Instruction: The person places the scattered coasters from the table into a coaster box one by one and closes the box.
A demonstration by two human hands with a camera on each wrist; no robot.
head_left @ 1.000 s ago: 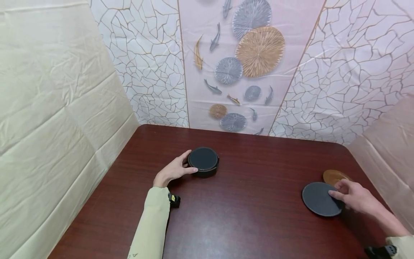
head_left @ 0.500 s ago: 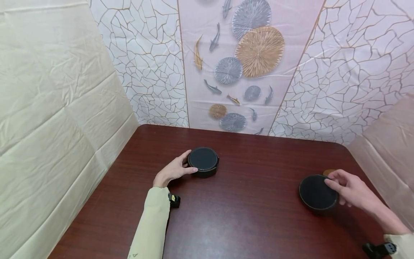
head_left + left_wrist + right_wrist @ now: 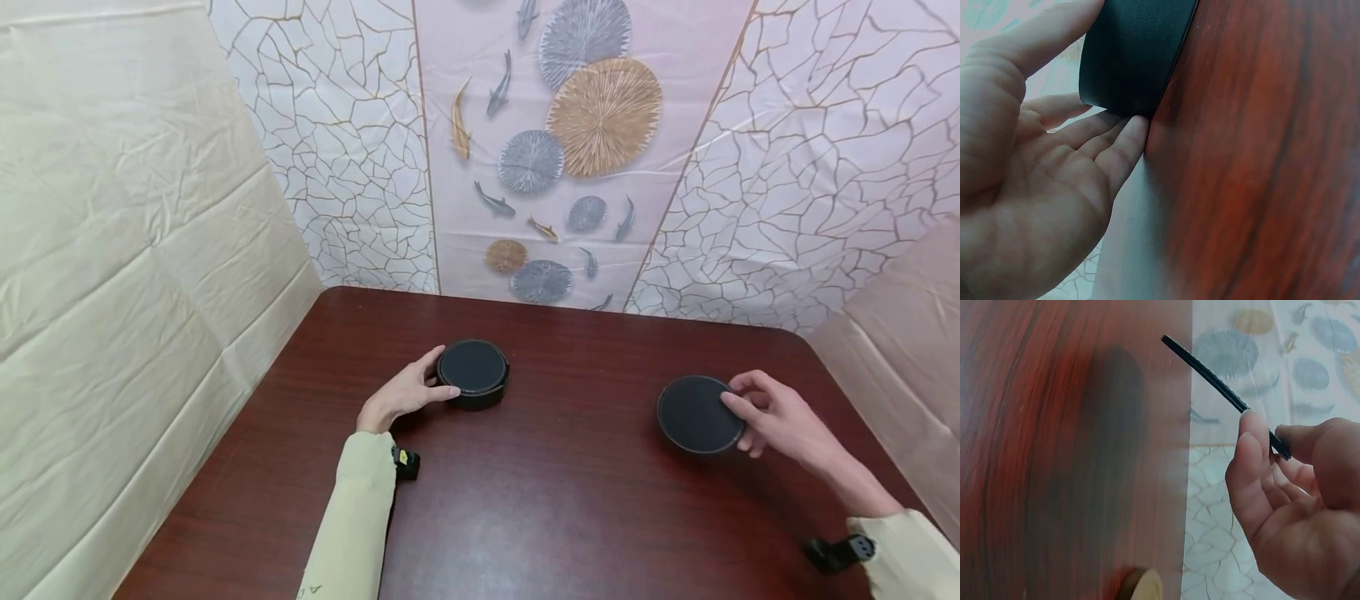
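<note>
Toward the back left of the table, my left hand (image 3: 405, 389) grips a round black coaster holder (image 3: 483, 399) by its left side, thumb at the front and fingers behind. A dark round coaster (image 3: 471, 367) fills its top. The left wrist view shows the holder's smooth black side wall (image 3: 1132, 56) standing on the wood, with my fingers (image 3: 1124, 147) against it. On the right, my right hand (image 3: 780, 421) pinches a thin black round coaster (image 3: 699, 414) by its right edge. In the right wrist view this coaster (image 3: 1207, 374) is edge-on, tilted and raised above the table.
The dark red wooden table (image 3: 570, 467) reaches back to a patterned cloth wall (image 3: 367, 167). Pale cloth (image 3: 127, 250) hangs along the left side, another along the right. A small tan round piece (image 3: 1147, 586) lies on the table, low in the right wrist view.
My right hand has lifted the coaster from beside the tan round piece and carried it left and toward the back. My left hand and the holder have stayed in place.
</note>
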